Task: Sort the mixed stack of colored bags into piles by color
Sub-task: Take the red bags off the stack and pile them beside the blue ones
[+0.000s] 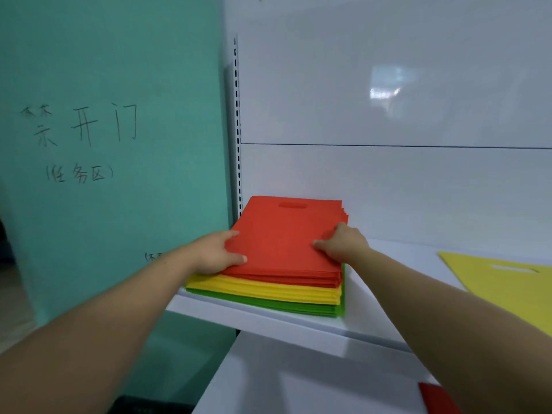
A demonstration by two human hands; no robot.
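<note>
The stack [268,289] sits at the left end of the shelf [268,322], close beside a green wall [119,219]. A yellow bag [507,285] lies well right, with bare shelf between. The left hand [213,252] and right hand [343,242] grip the top red bags [277,234] by their side edges.

4 o'clock, yellow bag [507,282]: cut by right edge | 5 o'clock, red bag [436,397]: cut by bottom edge | left hand [213,252]: lower fingers hidden under red pile [283,240]

A teal wall [119,55] with black handwritten characters [80,127] stands left of white shelving, whose slotted upright [237,115] borders a glossy back panel [388,40] catching a pale reflection [385,91] above the white shelf [268,321]
</note>
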